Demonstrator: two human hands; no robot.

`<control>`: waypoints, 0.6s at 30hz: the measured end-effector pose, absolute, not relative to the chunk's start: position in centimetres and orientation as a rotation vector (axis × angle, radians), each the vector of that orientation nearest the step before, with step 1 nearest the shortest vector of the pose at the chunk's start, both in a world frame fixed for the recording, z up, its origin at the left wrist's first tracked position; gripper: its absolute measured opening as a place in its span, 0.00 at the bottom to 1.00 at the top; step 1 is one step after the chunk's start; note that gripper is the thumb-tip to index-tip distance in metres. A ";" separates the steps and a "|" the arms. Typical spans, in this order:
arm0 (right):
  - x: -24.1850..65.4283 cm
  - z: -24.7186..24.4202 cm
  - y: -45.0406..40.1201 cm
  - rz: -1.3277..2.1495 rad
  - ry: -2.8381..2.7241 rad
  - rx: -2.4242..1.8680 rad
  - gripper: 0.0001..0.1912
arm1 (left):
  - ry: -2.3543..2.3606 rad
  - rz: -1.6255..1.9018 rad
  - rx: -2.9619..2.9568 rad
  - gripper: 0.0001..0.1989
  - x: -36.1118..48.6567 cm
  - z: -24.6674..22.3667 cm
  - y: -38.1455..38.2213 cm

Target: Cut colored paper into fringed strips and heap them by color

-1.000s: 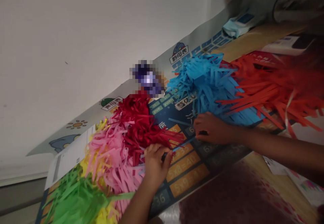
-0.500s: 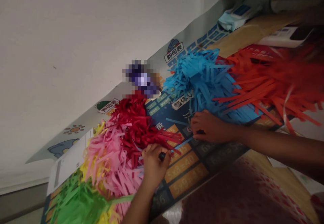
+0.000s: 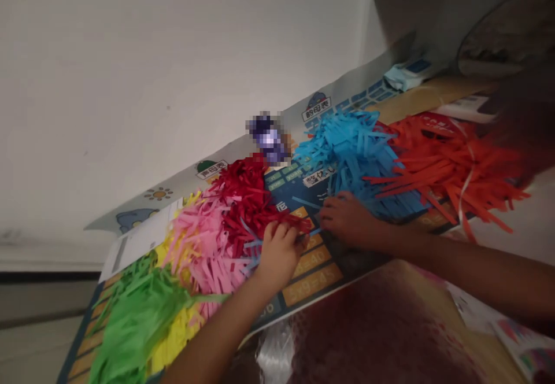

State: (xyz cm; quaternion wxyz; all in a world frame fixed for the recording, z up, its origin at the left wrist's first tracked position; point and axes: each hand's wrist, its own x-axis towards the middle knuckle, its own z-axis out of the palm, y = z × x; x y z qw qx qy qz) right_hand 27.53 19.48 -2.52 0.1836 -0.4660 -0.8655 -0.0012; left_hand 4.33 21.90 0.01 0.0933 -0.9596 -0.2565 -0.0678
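My left hand [image 3: 281, 251] is closed by the tips of the dark red paper strips [image 3: 249, 199], its fingers curled round the end of a thin blue strip [image 3: 319, 231]. That strip runs across to my right hand [image 3: 347, 219], whose fingers are bent together at its other end. Just behind my right hand spreads a bundle of blue fringed paper [image 3: 351, 152]. Pink strips [image 3: 206, 233] lie left of my left hand, with yellow [image 3: 173, 338] and green [image 3: 139, 314] ones beyond. The fingertips are dim and partly hidden.
Orange-red strips [image 3: 455, 164] lie at the right with a pale string over them. A printed mat [image 3: 312, 288] covers the table under everything. A pixelated purple object [image 3: 269, 140] stands by the wall. A clear plastic roll [image 3: 276, 352] is at the near edge.
The view has shifted, so the wall edge and piles sit differently. My hands have come closer together, and less of the blue strip shows between them.
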 end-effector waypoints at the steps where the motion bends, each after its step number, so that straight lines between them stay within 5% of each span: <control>1: 27.0 -2.5 19.4 -0.065 -2.486 -1.260 0.08 | -0.743 -0.197 -2.848 0.09 4.6 0.1 21.8; 13: 23.7 -0.9 19.2 -0.280 -2.662 -1.214 0.13 | -0.954 -0.535 -2.764 0.07 6.1 -0.8 21.3; 18: 22.7 2.2 16.7 0.215 -2.170 -1.363 0.11 | -0.920 -1.013 -2.573 0.07 4.4 2.6 19.6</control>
